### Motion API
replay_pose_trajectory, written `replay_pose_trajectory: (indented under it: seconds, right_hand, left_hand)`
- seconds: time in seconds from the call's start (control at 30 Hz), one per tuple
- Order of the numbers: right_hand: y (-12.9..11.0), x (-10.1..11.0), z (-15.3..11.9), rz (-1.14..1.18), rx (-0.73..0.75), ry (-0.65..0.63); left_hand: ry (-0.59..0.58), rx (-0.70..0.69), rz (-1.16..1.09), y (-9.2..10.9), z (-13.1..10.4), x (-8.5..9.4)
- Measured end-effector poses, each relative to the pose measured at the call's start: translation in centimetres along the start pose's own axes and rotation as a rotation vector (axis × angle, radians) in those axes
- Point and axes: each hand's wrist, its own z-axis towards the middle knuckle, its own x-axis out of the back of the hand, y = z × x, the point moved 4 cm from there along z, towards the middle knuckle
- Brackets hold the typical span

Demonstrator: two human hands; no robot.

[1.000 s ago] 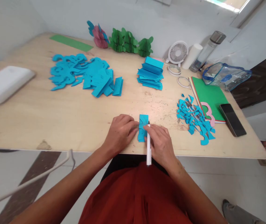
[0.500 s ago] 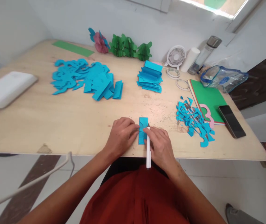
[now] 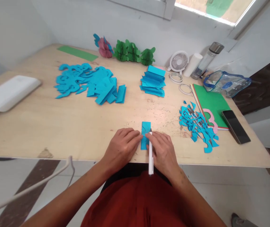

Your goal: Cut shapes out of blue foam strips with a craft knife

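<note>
A small folded strip of blue paper (image 3: 146, 126), with a dark curved line across it, lies on the table in front of me. My left hand (image 3: 123, 146) has its fingers drawn together, gripping the strip's left edge. In my right hand (image 3: 162, 150) is a white pen (image 3: 150, 157), its dark tip pointing away from me beside the strip's right edge. The right index fingertip touches the paper near its middle. My right thumb is mostly hidden behind the pen.
Cut blue paper shapes (image 3: 73, 78) lie left, near a white power bank (image 3: 12, 93). Folded blue paper (image 3: 152, 83) is stacked behind the strip. Blue scraps (image 3: 191, 121), green sheets (image 3: 210, 102) and a phone (image 3: 236, 126) are right. A fan (image 3: 179, 61) and bottle (image 3: 207, 61) stand behind.
The whole view has tilted slightly, so things sit a little lower. My left hand has shifted slightly against the paper; the right hand still holds the pen in much the same place.
</note>
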Motion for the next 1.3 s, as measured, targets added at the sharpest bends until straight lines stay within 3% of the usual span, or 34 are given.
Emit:
replay_pose_trajectory:
  seconds: [1.3]
  right_hand:
    - [-0.15,-0.08,0.06,-0.052,0.022,-0.033]
  left_hand:
    - [-0.046,-0.091,0.036,0.26,-0.65,-0.12]
